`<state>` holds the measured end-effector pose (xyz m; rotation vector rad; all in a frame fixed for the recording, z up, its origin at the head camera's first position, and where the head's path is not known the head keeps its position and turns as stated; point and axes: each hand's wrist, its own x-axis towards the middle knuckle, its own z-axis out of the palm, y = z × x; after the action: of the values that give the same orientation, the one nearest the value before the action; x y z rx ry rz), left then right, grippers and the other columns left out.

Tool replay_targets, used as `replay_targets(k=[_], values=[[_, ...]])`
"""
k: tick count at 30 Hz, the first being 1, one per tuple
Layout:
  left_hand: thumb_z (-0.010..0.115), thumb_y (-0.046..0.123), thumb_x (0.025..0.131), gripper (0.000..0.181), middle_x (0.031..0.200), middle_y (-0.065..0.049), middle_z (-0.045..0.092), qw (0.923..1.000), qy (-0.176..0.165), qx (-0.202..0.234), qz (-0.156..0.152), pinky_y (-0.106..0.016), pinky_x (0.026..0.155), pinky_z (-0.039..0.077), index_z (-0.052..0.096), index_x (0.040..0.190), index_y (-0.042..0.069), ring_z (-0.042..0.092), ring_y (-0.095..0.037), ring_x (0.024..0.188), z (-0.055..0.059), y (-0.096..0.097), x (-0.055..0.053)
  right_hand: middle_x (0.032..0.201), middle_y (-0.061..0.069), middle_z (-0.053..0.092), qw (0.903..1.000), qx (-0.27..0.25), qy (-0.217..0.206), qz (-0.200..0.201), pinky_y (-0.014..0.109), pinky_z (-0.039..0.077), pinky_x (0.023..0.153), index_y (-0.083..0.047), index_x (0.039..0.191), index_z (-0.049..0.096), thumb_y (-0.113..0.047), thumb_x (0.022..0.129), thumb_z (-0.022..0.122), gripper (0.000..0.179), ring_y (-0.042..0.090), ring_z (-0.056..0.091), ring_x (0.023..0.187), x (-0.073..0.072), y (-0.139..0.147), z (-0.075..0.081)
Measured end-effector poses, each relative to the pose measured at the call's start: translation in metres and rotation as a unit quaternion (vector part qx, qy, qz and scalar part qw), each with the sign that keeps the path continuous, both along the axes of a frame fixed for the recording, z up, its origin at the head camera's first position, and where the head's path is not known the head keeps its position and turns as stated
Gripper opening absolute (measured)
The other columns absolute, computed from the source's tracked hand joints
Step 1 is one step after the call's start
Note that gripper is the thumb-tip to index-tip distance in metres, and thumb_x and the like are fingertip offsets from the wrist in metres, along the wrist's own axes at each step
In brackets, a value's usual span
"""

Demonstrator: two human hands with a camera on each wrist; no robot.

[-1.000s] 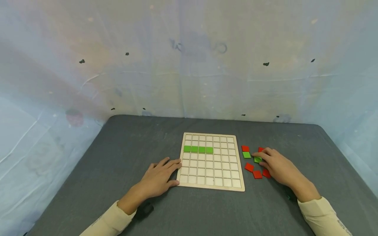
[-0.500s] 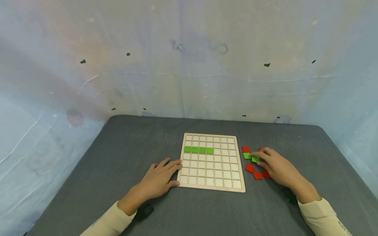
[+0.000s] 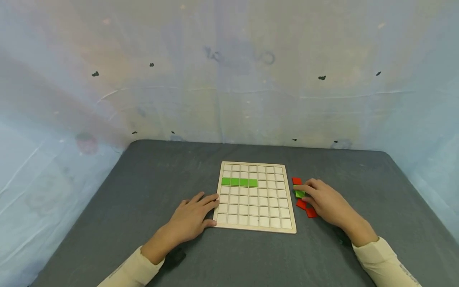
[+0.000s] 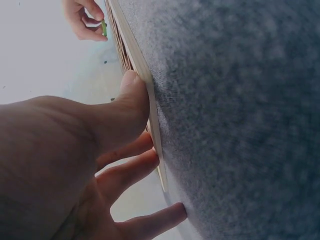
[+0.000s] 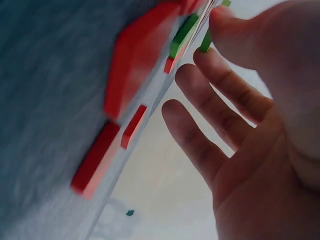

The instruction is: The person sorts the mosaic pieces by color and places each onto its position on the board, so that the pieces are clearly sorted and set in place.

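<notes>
Pinching a green tile (image 5: pixel 206 41) between thumb and fingertip of the right hand (image 3: pixel 329 204), lifted just right of the gridded wooden board (image 3: pixel 254 199), near red tiles (image 3: pixel 311 213) on the tabletop (image 3: pixel 251 259). Resting the left hand (image 3: pixel 191 219), with fingers spread, on the board's left edge, beside four green squares (image 3: pixel 244 182) in one row.

Grid board (image 3: pixel 243 209): I logged pale wood, matt and smooth. Green tiles (image 3: pixel 234 181) set in the board: smooth, evenly coloured; I could not tell plastic from painted wood. Red tiles (image 5: pixel 132 62) right of the board: smooth, faintly glossy in my right-wrist feed. Tabletop (image 3: pixel 254 255) under the board: it looked matt, fine-grained, cloth-like. Backdrop sheet (image 3: pixel 229 111) behind the board: I noted creased, thin material. Sleeve (image 3: pixel 381 255) right of the board: matt cloth.
</notes>
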<state>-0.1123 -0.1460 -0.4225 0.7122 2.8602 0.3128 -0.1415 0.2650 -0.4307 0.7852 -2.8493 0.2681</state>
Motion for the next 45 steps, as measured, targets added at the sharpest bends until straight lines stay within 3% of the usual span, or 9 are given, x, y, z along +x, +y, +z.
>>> replay_targets(k=[11,22,45], values=[[0.066,0.042,0.093,0.060,0.160,0.006,0.039,0.9999,-0.007,0.005,0.005,-0.067,0.104,0.038,0.051,0.147,0.022,0.035,-0.038,0.147,0.001,-0.001,0.001,0.105,-0.001,0.063,0.9979,0.025,0.046,0.039,0.033,0.053,0.073,-0.021,0.124,0.070,-0.018,0.086,0.079,0.039,0.014,0.058,0.092,-0.006,-0.018,-0.002],[0.067,0.042,0.093,0.060,0.159,0.005,0.039,0.9999,-0.005,0.008,0.006,-0.066,0.103,0.038,0.051,0.147,0.022,0.035,-0.038,0.147,0.002,-0.001,0.001,0.109,0.002,0.063,0.9965,0.052,0.054,0.037,0.036,0.051,0.078,-0.021,0.126,0.068,-0.021,0.090,0.075,0.036,0.019,0.059,0.095,-0.010,-0.033,-0.001],[0.066,0.043,0.092,0.059,0.159,0.007,0.039,1.0000,0.000,0.006,0.007,-0.066,0.103,0.039,0.052,0.146,0.023,0.036,-0.037,0.147,0.000,0.000,0.001,0.107,0.000,0.064,0.9969,-0.002,0.043,0.065,0.034,0.050,0.076,-0.019,0.123,0.069,-0.019,0.088,0.077,0.036,0.016,0.058,0.091,-0.019,-0.054,0.001]])
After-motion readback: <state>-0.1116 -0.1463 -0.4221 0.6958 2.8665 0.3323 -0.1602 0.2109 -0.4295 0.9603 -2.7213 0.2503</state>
